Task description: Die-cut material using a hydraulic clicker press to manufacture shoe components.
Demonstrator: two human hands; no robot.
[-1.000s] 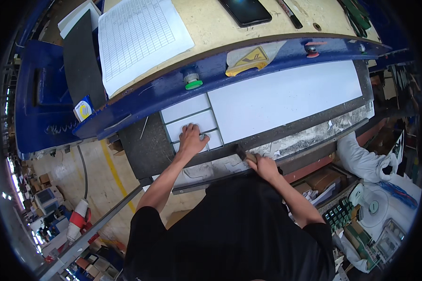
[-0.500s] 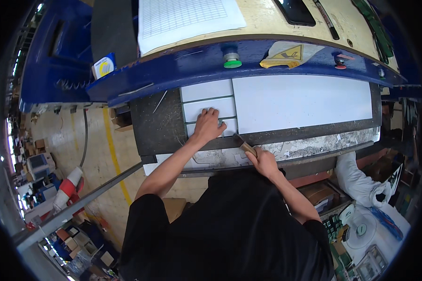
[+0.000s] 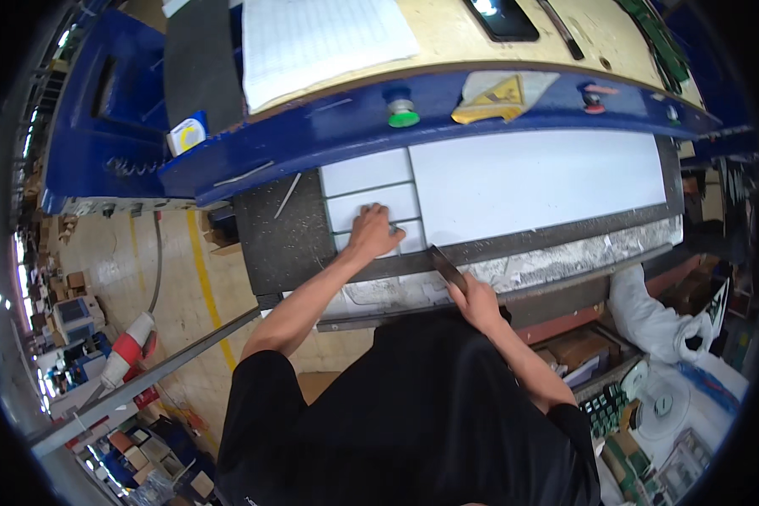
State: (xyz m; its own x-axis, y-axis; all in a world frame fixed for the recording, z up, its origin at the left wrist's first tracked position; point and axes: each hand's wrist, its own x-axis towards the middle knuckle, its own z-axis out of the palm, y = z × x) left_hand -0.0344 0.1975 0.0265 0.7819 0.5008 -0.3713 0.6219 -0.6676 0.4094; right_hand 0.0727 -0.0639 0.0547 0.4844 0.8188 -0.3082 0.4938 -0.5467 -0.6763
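My left hand (image 3: 373,232) lies flat with fingers spread on small white cut panels (image 3: 369,201) at the left end of a dark machine bed (image 3: 282,236). A large white sheet (image 3: 535,181) lies beside them to the right. My right hand (image 3: 476,301) grips a knife (image 3: 447,268) whose dark blade points up toward the front edge of the white panels, close to my left hand. My dark shirt hides what is below my hands.
A blue machine housing (image 3: 329,126) with a green button (image 3: 402,112) and a red knob (image 3: 593,101) arches above the bed. A paper sheet (image 3: 320,38) lies on its tan top. Boxes and a white bag (image 3: 658,316) stand at the right.
My right hand now holds the knife blade up against the panels' front edge. My left hand stays pressed on the small panels. The view has shifted, bringing the machine more to centre.
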